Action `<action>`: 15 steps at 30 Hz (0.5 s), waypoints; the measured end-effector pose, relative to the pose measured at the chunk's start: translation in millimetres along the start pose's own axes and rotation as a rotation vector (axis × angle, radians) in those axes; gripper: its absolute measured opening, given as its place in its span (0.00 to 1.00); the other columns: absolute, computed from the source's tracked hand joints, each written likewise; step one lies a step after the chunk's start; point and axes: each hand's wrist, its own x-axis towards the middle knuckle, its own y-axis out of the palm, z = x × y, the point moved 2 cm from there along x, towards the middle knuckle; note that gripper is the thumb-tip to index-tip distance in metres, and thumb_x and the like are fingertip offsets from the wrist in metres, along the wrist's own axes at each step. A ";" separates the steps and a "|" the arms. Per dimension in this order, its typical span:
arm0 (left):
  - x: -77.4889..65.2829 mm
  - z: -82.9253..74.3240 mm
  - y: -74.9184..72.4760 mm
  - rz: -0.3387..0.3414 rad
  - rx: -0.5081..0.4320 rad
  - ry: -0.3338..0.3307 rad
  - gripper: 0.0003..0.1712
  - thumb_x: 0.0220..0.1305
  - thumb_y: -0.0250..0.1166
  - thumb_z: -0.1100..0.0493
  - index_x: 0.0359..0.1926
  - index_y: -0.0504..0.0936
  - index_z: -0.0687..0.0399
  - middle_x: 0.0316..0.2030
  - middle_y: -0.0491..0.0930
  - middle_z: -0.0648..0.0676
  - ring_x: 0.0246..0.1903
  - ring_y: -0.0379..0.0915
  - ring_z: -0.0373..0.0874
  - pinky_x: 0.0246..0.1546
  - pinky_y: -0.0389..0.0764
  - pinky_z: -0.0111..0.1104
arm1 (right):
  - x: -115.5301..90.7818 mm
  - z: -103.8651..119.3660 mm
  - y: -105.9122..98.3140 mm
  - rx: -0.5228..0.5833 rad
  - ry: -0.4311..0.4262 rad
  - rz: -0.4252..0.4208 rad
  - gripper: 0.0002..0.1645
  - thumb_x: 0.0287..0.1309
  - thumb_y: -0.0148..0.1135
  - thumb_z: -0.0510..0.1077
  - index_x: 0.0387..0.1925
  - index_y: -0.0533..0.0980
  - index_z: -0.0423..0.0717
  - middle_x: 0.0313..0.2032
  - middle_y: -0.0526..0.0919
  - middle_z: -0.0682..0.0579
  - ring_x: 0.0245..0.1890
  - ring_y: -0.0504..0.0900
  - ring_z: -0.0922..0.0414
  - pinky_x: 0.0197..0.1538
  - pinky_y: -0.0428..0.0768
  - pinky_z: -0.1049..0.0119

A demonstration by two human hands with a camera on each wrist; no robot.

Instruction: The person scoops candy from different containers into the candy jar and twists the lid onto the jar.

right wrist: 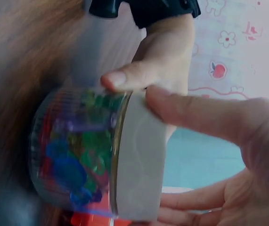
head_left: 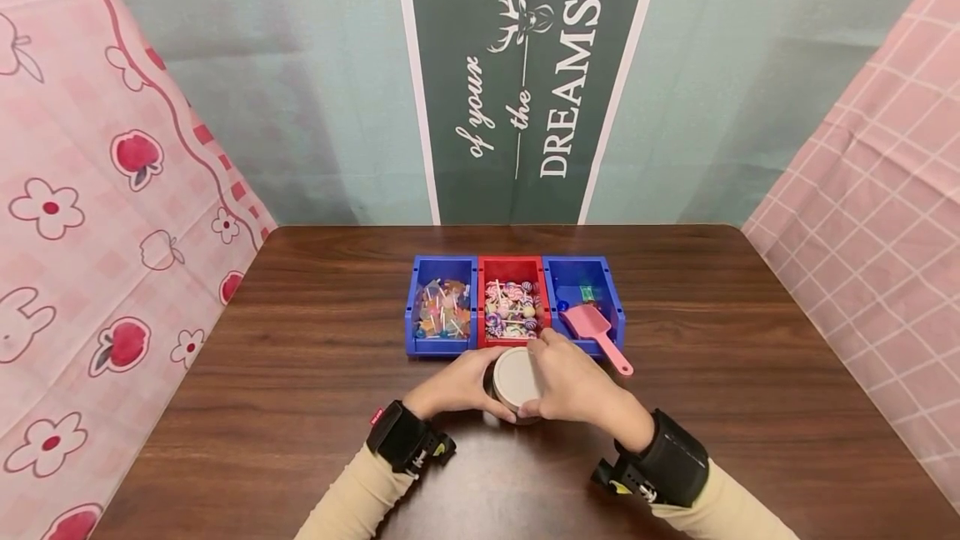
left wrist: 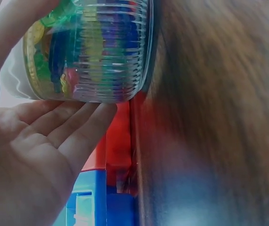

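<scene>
A clear ribbed jar filled with colourful small pieces stands on the table, topped by a white lid. My left hand holds the jar's body, thumb on the near side and fingers behind it, as the left wrist view shows. The right hand grips the lid, its thumb on the near edge and the other fingers round the far side. Part of the jar is hidden by both hands in the head view.
Just beyond the jar stand three joined bins. The left blue bin and the middle red bin contain small wrapped candies and lollipops. A pink scoop leans out over the front of the right blue bin, beside a few small pieces.
</scene>
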 end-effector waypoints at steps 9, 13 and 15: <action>0.4 -0.7 -0.3 0.015 -0.019 0.002 0.48 0.39 0.81 0.53 0.63 0.71 0.56 0.52 0.81 0.54 0.51 0.77 0.44 0.55 0.77 0.30 | -4.5 5.2 1.7 -0.010 0.044 -0.044 0.43 0.25 0.84 0.54 0.43 0.76 0.33 0.34 0.75 0.46 0.31 0.71 0.55 0.35 0.75 0.63; 0.3 -0.8 -0.2 0.016 -0.018 0.002 0.47 0.39 0.81 0.53 0.63 0.71 0.56 0.52 0.82 0.54 0.50 0.77 0.44 0.55 0.77 0.29 | -4.1 4.6 2.7 -0.007 0.050 -0.038 0.43 0.25 0.84 0.54 0.43 0.76 0.33 0.35 0.75 0.45 0.32 0.71 0.55 0.36 0.76 0.62; 0.1 -0.8 -0.3 0.017 -0.016 0.001 0.47 0.39 0.81 0.53 0.63 0.71 0.56 0.52 0.82 0.54 0.50 0.77 0.44 0.55 0.77 0.29 | -4.3 4.8 2.8 -0.002 0.052 -0.034 0.43 0.25 0.83 0.54 0.43 0.76 0.33 0.35 0.75 0.45 0.32 0.72 0.54 0.36 0.76 0.62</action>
